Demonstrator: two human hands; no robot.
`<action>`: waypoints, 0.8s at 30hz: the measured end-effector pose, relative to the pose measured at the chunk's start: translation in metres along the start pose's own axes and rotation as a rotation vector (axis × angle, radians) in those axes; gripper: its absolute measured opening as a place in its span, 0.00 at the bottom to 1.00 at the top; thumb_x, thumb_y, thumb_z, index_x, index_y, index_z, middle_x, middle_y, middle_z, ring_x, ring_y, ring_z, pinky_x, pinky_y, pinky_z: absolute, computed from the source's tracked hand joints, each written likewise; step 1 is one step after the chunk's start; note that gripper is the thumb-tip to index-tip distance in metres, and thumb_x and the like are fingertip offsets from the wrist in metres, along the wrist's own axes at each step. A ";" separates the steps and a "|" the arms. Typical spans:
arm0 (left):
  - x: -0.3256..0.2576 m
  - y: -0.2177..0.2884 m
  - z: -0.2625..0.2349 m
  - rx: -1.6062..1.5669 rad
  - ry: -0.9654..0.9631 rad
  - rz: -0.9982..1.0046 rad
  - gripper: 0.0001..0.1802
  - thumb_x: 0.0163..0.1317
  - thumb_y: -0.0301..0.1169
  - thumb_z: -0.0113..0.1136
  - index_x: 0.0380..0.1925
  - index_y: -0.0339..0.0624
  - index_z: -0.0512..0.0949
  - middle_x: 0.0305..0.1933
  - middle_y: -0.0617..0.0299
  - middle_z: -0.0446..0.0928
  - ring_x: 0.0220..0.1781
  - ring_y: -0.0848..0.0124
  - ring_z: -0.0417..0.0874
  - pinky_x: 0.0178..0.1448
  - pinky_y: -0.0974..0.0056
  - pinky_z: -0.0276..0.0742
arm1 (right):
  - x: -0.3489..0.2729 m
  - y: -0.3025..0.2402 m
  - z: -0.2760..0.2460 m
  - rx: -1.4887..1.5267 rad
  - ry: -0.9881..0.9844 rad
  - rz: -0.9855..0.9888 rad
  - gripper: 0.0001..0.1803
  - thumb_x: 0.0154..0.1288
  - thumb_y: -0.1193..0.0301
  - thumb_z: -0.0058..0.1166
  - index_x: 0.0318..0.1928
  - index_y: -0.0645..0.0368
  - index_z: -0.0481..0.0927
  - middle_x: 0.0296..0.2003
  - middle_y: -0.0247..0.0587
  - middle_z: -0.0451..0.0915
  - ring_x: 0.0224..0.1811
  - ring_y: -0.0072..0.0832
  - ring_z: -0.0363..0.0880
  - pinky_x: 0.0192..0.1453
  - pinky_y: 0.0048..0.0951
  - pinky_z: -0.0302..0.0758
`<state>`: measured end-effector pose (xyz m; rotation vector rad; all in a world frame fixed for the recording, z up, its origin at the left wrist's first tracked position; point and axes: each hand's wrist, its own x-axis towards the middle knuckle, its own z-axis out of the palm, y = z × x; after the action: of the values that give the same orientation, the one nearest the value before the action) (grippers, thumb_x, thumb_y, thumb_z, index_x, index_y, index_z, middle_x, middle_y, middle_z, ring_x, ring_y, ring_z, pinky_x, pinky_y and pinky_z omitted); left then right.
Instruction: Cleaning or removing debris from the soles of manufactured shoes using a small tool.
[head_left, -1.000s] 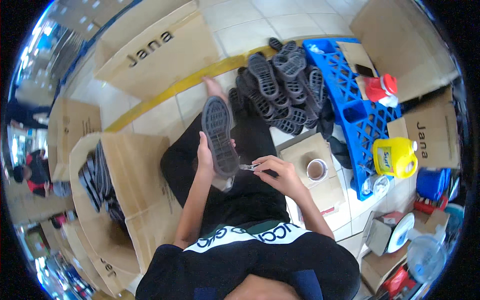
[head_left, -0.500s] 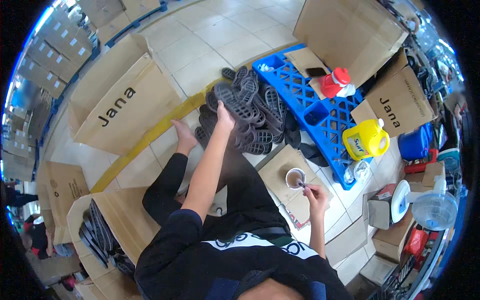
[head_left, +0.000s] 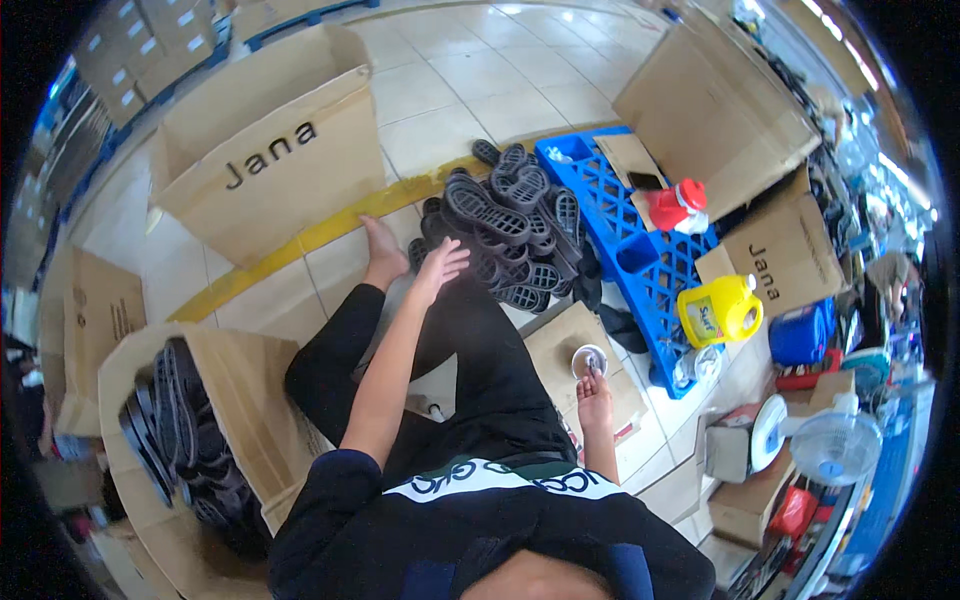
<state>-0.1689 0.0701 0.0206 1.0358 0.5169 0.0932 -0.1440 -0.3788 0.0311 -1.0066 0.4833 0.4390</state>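
Note:
Dark brown shoe soles (head_left: 528,188) with hollow grid faces lie heaped on the floor in front of me. My left hand (head_left: 441,268) is over the near left side of the heap, fingers outstretched and holding nothing. To the right, a white cup (head_left: 581,352) of brownish liquid stands on flat cardboard (head_left: 556,341). My right hand (head_left: 595,398) is at the cup's near rim, its fingers closed round a thin dark-handled tool (head_left: 594,363). The tool's lower end is inside the cup, so its tip is hidden.
A blue plastic pallet (head_left: 664,290) holds a red-capped bottle (head_left: 676,205), a phone (head_left: 645,181) and a yellow jug (head_left: 719,309). An open carton (head_left: 270,340) at my left contains more soles. Another carton (head_left: 290,190) stands beyond the yellow floor line. A fan (head_left: 835,448) is at right.
My left hand has let go of the sole, which now lies on the heap, and has drawn back toward me. My right hand has turned and come closer to the cup. The whole view has shifted.

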 end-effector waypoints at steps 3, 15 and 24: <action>-0.054 -0.025 -0.014 -0.106 0.109 0.099 0.40 0.69 0.61 0.44 0.69 0.42 0.61 0.66 0.53 0.73 0.64 0.61 0.74 0.71 0.52 0.59 | 0.002 0.021 -0.005 -0.111 -0.112 -0.061 0.10 0.72 0.66 0.53 0.49 0.55 0.74 0.44 0.35 0.81 0.43 0.27 0.79 0.48 0.31 0.78; -0.164 -0.164 0.031 0.873 -0.053 -0.688 0.22 0.67 0.40 0.55 0.55 0.39 0.73 0.55 0.51 0.78 0.50 0.58 0.82 0.48 0.51 0.80 | -0.017 0.143 -0.123 -0.459 0.310 -0.227 0.12 0.74 0.66 0.46 0.46 0.64 0.66 0.29 0.47 0.78 0.28 0.32 0.81 0.28 0.31 0.82; -0.168 -0.239 0.039 1.176 -0.041 -0.195 0.25 0.66 0.41 0.56 0.60 0.41 0.71 0.58 0.51 0.76 0.56 0.56 0.78 0.55 0.53 0.75 | -0.031 0.142 -0.082 -0.450 0.271 -0.342 0.08 0.76 0.71 0.43 0.41 0.64 0.64 0.31 0.44 0.73 0.22 0.26 0.78 0.20 0.28 0.80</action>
<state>-0.3383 -0.1368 -0.1031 2.1118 0.6363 -0.4618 -0.2629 -0.3881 -0.0853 -1.5661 0.4507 0.1000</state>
